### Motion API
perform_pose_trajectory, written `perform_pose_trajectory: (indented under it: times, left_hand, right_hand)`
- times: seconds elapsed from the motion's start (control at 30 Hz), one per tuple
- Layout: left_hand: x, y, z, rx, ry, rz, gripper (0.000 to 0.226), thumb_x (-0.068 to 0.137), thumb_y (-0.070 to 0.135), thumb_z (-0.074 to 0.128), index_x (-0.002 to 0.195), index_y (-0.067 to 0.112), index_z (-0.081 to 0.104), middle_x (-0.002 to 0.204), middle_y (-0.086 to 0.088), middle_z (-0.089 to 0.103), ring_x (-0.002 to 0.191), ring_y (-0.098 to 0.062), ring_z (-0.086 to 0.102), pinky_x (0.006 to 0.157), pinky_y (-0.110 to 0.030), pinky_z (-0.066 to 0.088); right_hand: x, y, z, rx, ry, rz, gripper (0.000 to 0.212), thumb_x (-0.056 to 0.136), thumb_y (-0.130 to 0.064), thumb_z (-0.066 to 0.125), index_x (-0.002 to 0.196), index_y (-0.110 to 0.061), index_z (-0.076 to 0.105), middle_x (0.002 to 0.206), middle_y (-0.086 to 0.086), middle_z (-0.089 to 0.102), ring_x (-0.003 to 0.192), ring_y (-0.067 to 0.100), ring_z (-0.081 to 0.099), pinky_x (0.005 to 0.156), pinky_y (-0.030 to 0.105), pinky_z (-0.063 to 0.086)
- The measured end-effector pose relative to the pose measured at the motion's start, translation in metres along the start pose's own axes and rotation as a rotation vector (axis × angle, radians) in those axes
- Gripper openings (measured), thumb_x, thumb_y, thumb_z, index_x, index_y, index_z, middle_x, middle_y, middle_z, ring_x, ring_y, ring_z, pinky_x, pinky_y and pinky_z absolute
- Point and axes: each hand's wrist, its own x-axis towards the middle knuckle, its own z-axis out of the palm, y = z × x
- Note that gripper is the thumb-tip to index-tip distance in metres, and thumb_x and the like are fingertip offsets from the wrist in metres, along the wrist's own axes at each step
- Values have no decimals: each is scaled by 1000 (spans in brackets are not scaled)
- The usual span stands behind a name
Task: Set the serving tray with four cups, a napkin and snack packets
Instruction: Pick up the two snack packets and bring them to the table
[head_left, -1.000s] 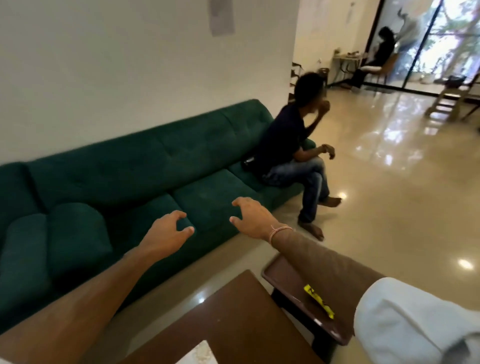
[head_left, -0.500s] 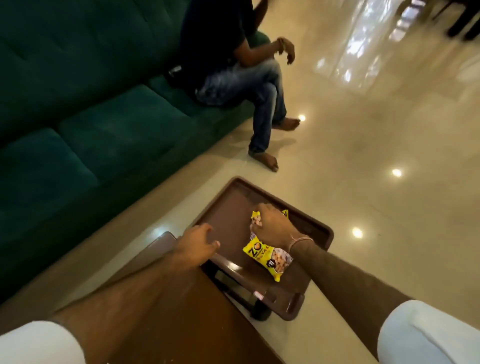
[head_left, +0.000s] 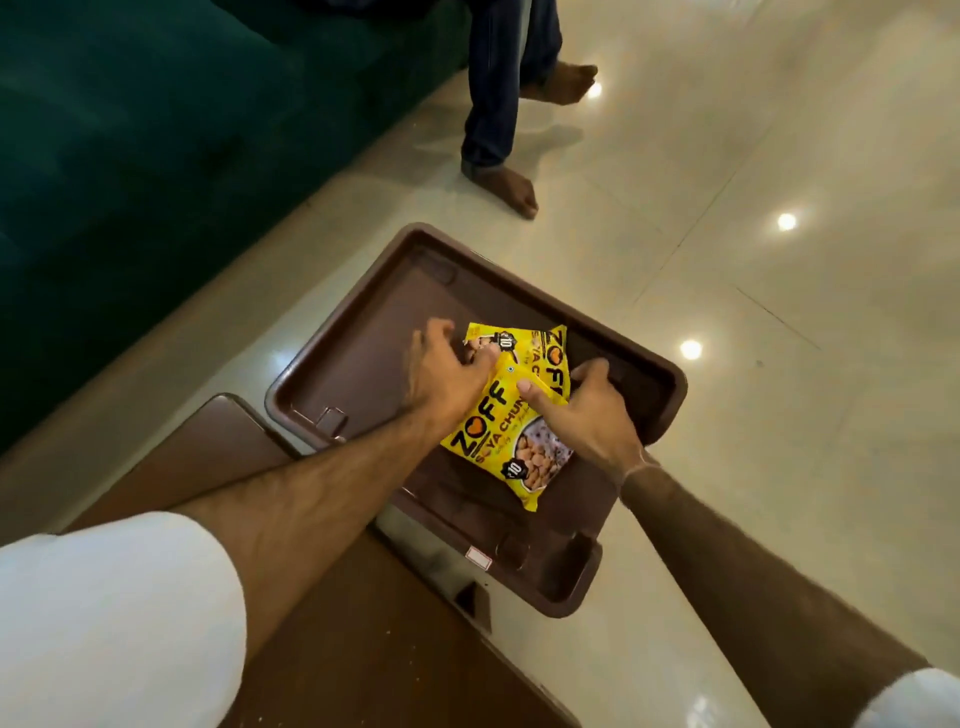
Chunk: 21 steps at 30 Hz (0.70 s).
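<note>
A brown serving tray (head_left: 363, 332) stands on a low stand beside a brown table. Two yellow snack packets lie in it, overlapping. The near snack packet (head_left: 498, 441) points toward me, and my right hand (head_left: 587, 410) grips its upper edge with the thumb on top. The far snack packet (head_left: 540, 348) lies behind it. My left hand (head_left: 447, 374) rests on the far packet's left end, fingers curled over it. No cups or napkin are in view.
A brown wooden table (head_left: 218, 452) lies under my left arm at lower left. A dark green sofa (head_left: 156, 156) fills the upper left. A seated person's legs and bare feet (head_left: 506, 182) rest on the glossy tiled floor just beyond the tray.
My view has dropped from the sofa down to the tray. My left hand has moved from the tray's near rim onto the packets. A second packet now shows behind the first.
</note>
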Motion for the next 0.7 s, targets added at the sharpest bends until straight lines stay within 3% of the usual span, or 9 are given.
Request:
perform_pose_trajectory:
  times: [0.07,0.13,0.3,0.33,0.4,0.47,0.53,0.6,0.7]
  left_hand:
    - [14,10,1,74,-38,156,64,77,44,74,132,22,51,129,-5,54,121,-25,49,100,-41,45]
    - [30,22,-1,224,-180,307,64,75,39,76,133,26,54,130,-1,58,122,-25,47,101,-40,43]
    - [47,43,0,506,-454,317,55,67,37,80,120,30,65,120,4,69,117,-21,57,102,-41,40]
    - [48,44,-1,495,-497,285,48,66,36,82,112,30,68,114,3,72,109,-20,62,96,-37,47]
    - [49,42,-8,423,-533,230,34,66,33,84,96,29,68,99,3,73,92,-16,67,70,-25,52]
    - [47,36,-18,351,-479,214,29,68,31,85,88,28,65,91,4,70,86,-15,66,56,-19,43]
    - [45,24,-28,227,-428,150,26,72,25,84,88,24,64,89,1,70,83,-17,65,58,-22,47]
    - [40,10,-39,22,-435,40,24,76,17,83,90,18,63,90,-6,72,79,-18,66,68,-29,53]
    - [31,-5,-64,-200,-406,-66,21,81,11,80,93,14,62,96,-11,72,81,-18,66,73,-33,53]
  right_hand:
    - [-9,11,3,27,-17,-8,91,50,-92,58,108,-25,37,111,1,63,105,26,63,89,48,54]
    - [-16,19,6,20,-54,-23,93,50,-86,67,114,-25,36,118,4,62,110,28,61,91,48,53]
    - [-17,28,13,-12,-133,-24,83,57,-68,82,111,-28,32,112,1,65,99,24,67,84,46,56]
    - [-16,30,13,23,-135,-8,81,58,-63,85,110,-28,34,105,-3,65,91,18,68,78,39,58]
    - [-16,33,9,87,-148,28,74,59,-53,89,109,-26,42,94,-10,66,81,7,68,68,27,58]
    - [-17,38,6,220,-212,67,59,62,-42,91,106,-19,59,92,-7,74,80,13,74,75,34,62]
    - [-21,40,2,410,-300,107,43,66,-26,91,100,-8,73,91,8,79,85,28,77,84,47,61]
    - [-25,38,-3,573,-341,151,34,69,-14,87,97,1,74,92,19,78,91,40,74,87,54,59]
    - [-31,27,-10,749,-385,130,37,73,-14,79,104,5,71,104,28,73,95,43,70,87,56,56]
